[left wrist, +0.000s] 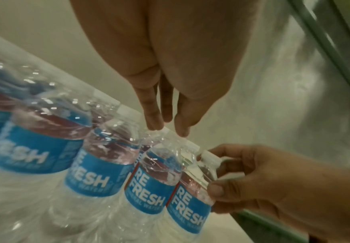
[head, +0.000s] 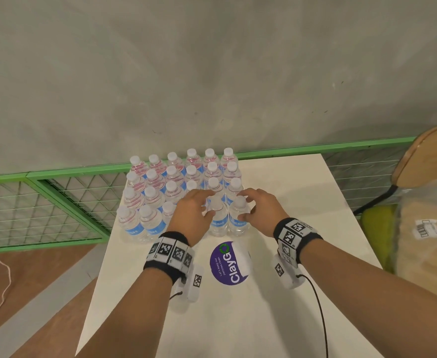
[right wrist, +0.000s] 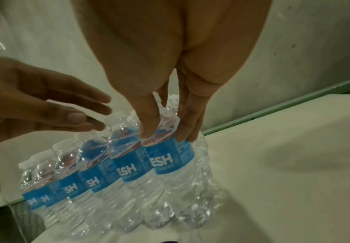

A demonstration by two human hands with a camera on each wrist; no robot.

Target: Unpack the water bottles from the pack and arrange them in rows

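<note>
Several clear water bottles [head: 184, 174] with white caps and blue labels stand in rows at the far end of the white table [head: 276, 306]. My right hand [head: 242, 206] grips the front-right bottle [head: 238, 224] at its shoulder; in the right wrist view the thumb and fingers [right wrist: 186, 133] pinch that bottle [right wrist: 170, 157] just above the label. My left hand [head: 209, 204] hovers over the neighbouring front-row bottle [head: 218, 223] with straight fingers [left wrist: 155, 125] near its cap, gripping nothing. The hand hides part of the front row.
A purple round sticker [head: 229, 262] lies on the table near me. A green wire fence [head: 57, 192] runs behind and left of the table. At the right stands a wooden chair [head: 431, 151] with clear plastic wrap [head: 429, 228] on it.
</note>
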